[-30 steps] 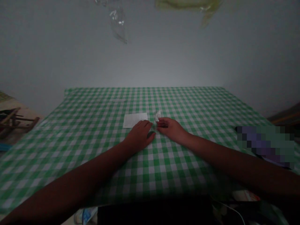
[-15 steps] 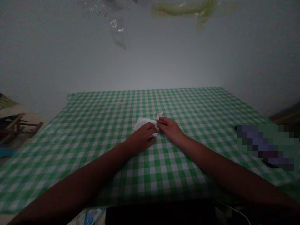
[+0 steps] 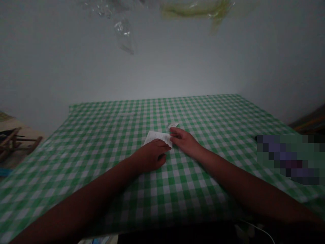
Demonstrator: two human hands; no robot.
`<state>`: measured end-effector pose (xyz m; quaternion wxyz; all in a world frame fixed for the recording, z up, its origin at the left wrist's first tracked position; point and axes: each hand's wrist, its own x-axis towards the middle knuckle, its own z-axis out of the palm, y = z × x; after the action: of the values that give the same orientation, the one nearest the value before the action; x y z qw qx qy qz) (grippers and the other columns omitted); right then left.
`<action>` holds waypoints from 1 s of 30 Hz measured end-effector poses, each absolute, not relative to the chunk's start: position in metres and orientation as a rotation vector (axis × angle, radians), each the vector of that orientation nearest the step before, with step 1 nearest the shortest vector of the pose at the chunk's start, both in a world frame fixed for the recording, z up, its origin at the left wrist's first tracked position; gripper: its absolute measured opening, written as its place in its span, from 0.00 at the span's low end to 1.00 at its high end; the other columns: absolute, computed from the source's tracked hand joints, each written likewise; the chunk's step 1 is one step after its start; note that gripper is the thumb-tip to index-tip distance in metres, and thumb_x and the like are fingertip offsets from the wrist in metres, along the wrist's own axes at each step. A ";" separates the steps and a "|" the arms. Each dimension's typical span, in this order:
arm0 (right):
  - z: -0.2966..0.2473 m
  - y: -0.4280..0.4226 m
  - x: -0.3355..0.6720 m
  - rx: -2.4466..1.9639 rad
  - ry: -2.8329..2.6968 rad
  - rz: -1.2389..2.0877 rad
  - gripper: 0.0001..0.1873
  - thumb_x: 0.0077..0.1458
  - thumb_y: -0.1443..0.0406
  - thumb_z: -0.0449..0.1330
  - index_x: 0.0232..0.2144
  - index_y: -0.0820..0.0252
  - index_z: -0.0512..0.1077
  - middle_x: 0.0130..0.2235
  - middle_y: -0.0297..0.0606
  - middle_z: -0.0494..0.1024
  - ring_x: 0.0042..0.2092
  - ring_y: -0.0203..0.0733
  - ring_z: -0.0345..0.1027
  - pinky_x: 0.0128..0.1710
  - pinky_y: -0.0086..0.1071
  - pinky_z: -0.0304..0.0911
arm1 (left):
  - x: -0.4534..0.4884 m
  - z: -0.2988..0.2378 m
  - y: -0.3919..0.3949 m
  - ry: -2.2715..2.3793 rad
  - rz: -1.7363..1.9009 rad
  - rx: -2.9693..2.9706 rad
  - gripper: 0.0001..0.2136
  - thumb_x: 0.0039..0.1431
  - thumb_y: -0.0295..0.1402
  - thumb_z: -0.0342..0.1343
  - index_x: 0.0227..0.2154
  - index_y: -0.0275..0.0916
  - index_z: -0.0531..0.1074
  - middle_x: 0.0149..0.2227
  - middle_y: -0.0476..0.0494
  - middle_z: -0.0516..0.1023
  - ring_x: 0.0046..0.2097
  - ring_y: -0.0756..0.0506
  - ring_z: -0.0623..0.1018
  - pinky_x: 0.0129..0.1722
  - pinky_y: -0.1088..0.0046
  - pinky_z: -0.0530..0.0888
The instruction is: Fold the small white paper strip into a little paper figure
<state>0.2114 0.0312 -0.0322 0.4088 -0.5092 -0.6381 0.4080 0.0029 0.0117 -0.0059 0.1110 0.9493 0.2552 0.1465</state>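
Observation:
A small white sheet of paper (image 3: 157, 135) with faint marks lies on the green-and-white checked tablecloth. My left hand (image 3: 151, 156) rests over its near edge, palm down, fingers stretched toward the right and thumb apart. At the sheet's right end, my right hand (image 3: 184, 138) has its bent fingers and thumb closed about the paper's edge. A smaller white paper piece (image 3: 173, 125) sticks up just beyond my right fingertips. Whether it joins the larger sheet is hidden by the fingers.
The checked tablecloth (image 3: 106, 135) reaches back to a pale wall (image 3: 162, 67). A pixelated dark object (image 3: 284, 157) lies at the table's right side. Clear plastic (image 3: 124, 35) and yellow plastic (image 3: 193, 11) hang on the wall. Wooden furniture (image 3: 17, 144) stands left of the table.
My left hand has moved slightly nearer to me and flattened, its fingers closer together. More of the sheet shows above it. The small piece beyond my right fingers leans lower.

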 end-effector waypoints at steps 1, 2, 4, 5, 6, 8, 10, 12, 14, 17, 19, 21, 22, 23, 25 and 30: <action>-0.031 0.029 0.213 -1.278 -1.630 1.006 0.25 0.56 0.67 0.61 0.57 0.55 0.70 0.59 0.45 0.73 0.56 0.46 0.71 0.58 0.47 0.65 | 0.003 -0.005 0.011 0.750 0.424 2.781 0.18 0.60 0.26 0.54 0.53 0.33 0.73 0.50 0.36 0.76 0.53 0.41 0.73 0.58 0.59 0.71; -0.030 0.027 0.214 -1.272 -1.648 0.988 0.24 0.56 0.67 0.61 0.56 0.55 0.70 0.59 0.45 0.73 0.57 0.47 0.70 0.60 0.48 0.63 | 0.003 -0.004 0.011 0.749 0.417 2.776 0.17 0.60 0.26 0.54 0.52 0.33 0.73 0.50 0.36 0.76 0.53 0.41 0.73 0.57 0.60 0.71; -0.028 0.023 0.218 -1.249 -1.722 0.932 0.23 0.56 0.67 0.60 0.55 0.55 0.72 0.58 0.45 0.73 0.58 0.48 0.69 0.61 0.51 0.61 | 0.004 -0.001 0.010 0.741 0.394 2.771 0.17 0.61 0.27 0.54 0.52 0.34 0.73 0.48 0.37 0.76 0.51 0.41 0.74 0.55 0.60 0.73; -0.028 0.021 0.220 -1.230 -1.788 0.888 0.22 0.56 0.67 0.60 0.54 0.55 0.72 0.58 0.45 0.74 0.58 0.49 0.69 0.61 0.52 0.61 | 0.004 0.000 0.009 0.733 0.384 2.772 0.16 0.61 0.27 0.54 0.52 0.35 0.73 0.47 0.37 0.76 0.50 0.42 0.74 0.54 0.60 0.73; -0.028 0.018 0.221 -1.205 -1.895 0.802 0.22 0.57 0.66 0.59 0.55 0.55 0.72 0.57 0.46 0.74 0.57 0.50 0.69 0.60 0.53 0.62 | 0.005 0.002 0.009 0.720 0.380 2.777 0.16 0.61 0.27 0.54 0.51 0.35 0.73 0.45 0.38 0.77 0.49 0.42 0.75 0.53 0.61 0.74; -0.029 0.013 0.222 -1.147 -2.107 0.612 0.23 0.59 0.66 0.57 0.56 0.57 0.70 0.57 0.48 0.74 0.59 0.52 0.67 0.59 0.55 0.62 | 0.006 0.004 0.008 0.695 0.373 2.788 0.14 0.61 0.27 0.54 0.49 0.35 0.75 0.43 0.39 0.77 0.47 0.42 0.75 0.51 0.61 0.74; -0.028 0.007 0.221 -1.106 -2.261 0.462 0.24 0.59 0.66 0.56 0.58 0.60 0.68 0.58 0.51 0.72 0.61 0.54 0.64 0.60 0.56 0.59 | 0.006 0.005 0.009 0.669 0.366 2.799 0.10 0.61 0.27 0.53 0.43 0.35 0.76 0.39 0.40 0.76 0.44 0.43 0.74 0.48 0.63 0.74; -0.025 0.001 0.219 -1.108 -2.357 0.379 0.24 0.59 0.67 0.56 0.59 0.64 0.67 0.59 0.54 0.71 0.62 0.55 0.62 0.61 0.56 0.58 | 0.006 0.002 0.011 0.632 0.375 2.821 0.07 0.62 0.27 0.53 0.37 0.35 0.77 0.36 0.41 0.75 0.40 0.45 0.74 0.45 0.65 0.74; -0.020 -0.004 0.216 -1.132 -2.423 0.336 0.23 0.61 0.67 0.55 0.57 0.68 0.67 0.58 0.57 0.71 0.62 0.56 0.62 0.61 0.55 0.58 | 0.006 -0.003 0.013 0.607 0.419 2.840 0.07 0.62 0.27 0.53 0.35 0.34 0.76 0.35 0.41 0.74 0.40 0.45 0.73 0.44 0.66 0.74; -0.013 -0.010 0.213 -1.135 -2.460 0.326 0.19 0.62 0.68 0.53 0.54 0.68 0.69 0.54 0.53 0.74 0.58 0.53 0.65 0.60 0.50 0.60 | 0.007 -0.010 0.014 0.616 0.510 2.832 0.05 0.62 0.27 0.54 0.37 0.35 0.75 0.39 0.40 0.75 0.42 0.44 0.73 0.47 0.64 0.74; -0.010 -0.012 0.213 -1.138 -2.460 0.322 0.17 0.62 0.69 0.53 0.52 0.66 0.70 0.52 0.50 0.75 0.56 0.51 0.65 0.58 0.48 0.62 | 0.008 -0.013 0.014 0.652 0.567 2.794 0.05 0.61 0.26 0.55 0.38 0.35 0.74 0.42 0.39 0.75 0.45 0.43 0.73 0.48 0.63 0.73; -0.009 -0.013 0.214 -1.145 -2.465 0.310 0.18 0.61 0.68 0.55 0.53 0.66 0.69 0.52 0.50 0.75 0.56 0.52 0.64 0.57 0.47 0.62 | 0.009 -0.014 0.013 0.718 0.625 2.747 0.05 0.59 0.27 0.57 0.38 0.35 0.72 0.44 0.38 0.74 0.47 0.42 0.73 0.49 0.61 0.73; -0.008 -0.013 0.215 -1.144 -2.470 0.308 0.19 0.60 0.67 0.56 0.53 0.66 0.68 0.52 0.50 0.74 0.56 0.53 0.64 0.57 0.48 0.62 | 0.009 -0.014 0.012 0.754 0.647 2.725 0.06 0.58 0.28 0.58 0.38 0.35 0.71 0.45 0.37 0.73 0.48 0.41 0.72 0.50 0.60 0.73; -0.007 -0.013 0.217 -1.139 -2.478 0.315 0.21 0.59 0.67 0.57 0.54 0.66 0.68 0.52 0.50 0.74 0.56 0.53 0.63 0.57 0.47 0.62 | 0.009 -0.013 0.011 0.784 0.660 2.709 0.07 0.57 0.29 0.59 0.39 0.35 0.70 0.47 0.36 0.72 0.49 0.40 0.72 0.51 0.59 0.73; -0.005 -0.013 0.220 -1.122 -2.504 0.352 0.22 0.57 0.68 0.58 0.55 0.65 0.67 0.52 0.49 0.74 0.55 0.52 0.63 0.56 0.47 0.63 | 0.008 -0.012 0.011 0.819 0.665 2.685 0.11 0.56 0.30 0.61 0.40 0.37 0.68 0.49 0.36 0.71 0.51 0.39 0.71 0.52 0.57 0.73; 0.001 -0.012 0.225 -1.128 -2.567 0.362 0.22 0.56 0.72 0.56 0.54 0.62 0.68 0.49 0.46 0.74 0.50 0.49 0.65 0.51 0.45 0.65 | 0.005 -0.009 0.015 0.808 0.590 2.655 0.15 0.54 0.31 0.62 0.42 0.38 0.65 0.50 0.36 0.70 0.52 0.39 0.71 0.53 0.57 0.73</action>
<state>0.2254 -0.0122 0.0007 0.1565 -0.3941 -0.8968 0.1265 0.0052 0.0146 -0.0091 0.1514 0.9250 0.2814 0.2057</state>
